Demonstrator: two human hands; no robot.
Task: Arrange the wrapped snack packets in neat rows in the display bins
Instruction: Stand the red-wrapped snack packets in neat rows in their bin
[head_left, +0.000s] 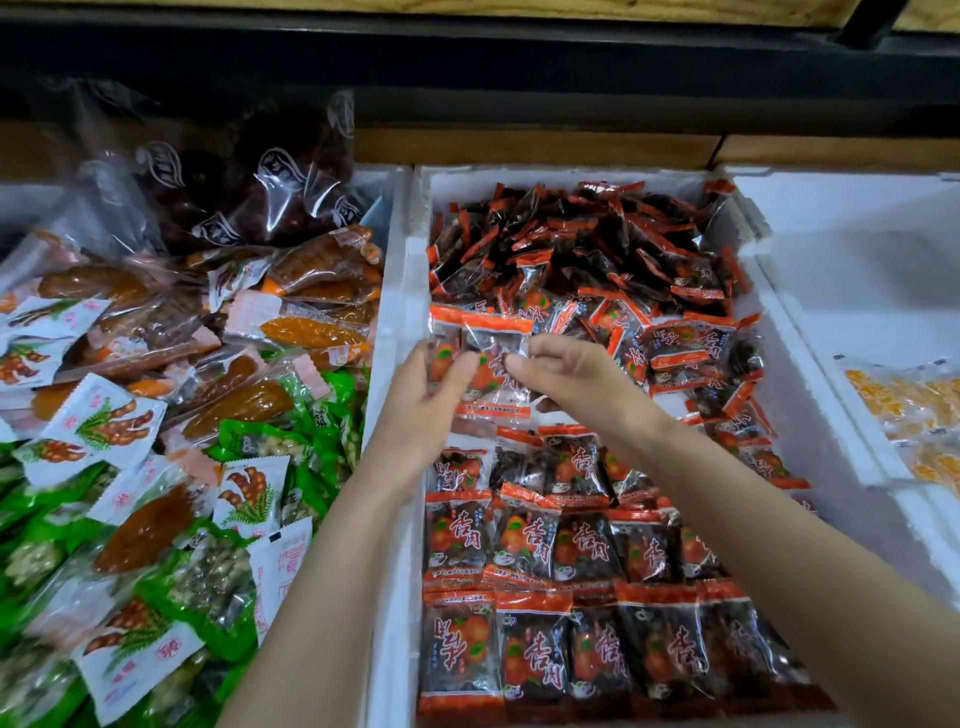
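Observation:
A white foam bin (400, 322) in the middle holds orange-and-black wrapped snack packets. Its near half shows tidy rows of packets (550, 551); its far half is a loose heap (597, 244). Over the bin's left middle, my left hand (426, 400) and my right hand (566, 374) both pinch a small stack of these packets (493, 353), held upright between thumbs and fingers. The lower part of the stack is hidden behind my fingers.
The left bin is piled with mixed packets: green ones (52, 561), white ones with a plant print (104, 426), orange dried fruit (311, 332), and dark clear bags (249, 187) at the back. At right, another white bin (857, 291) holds yellow packets (909, 405). A dark shelf runs above.

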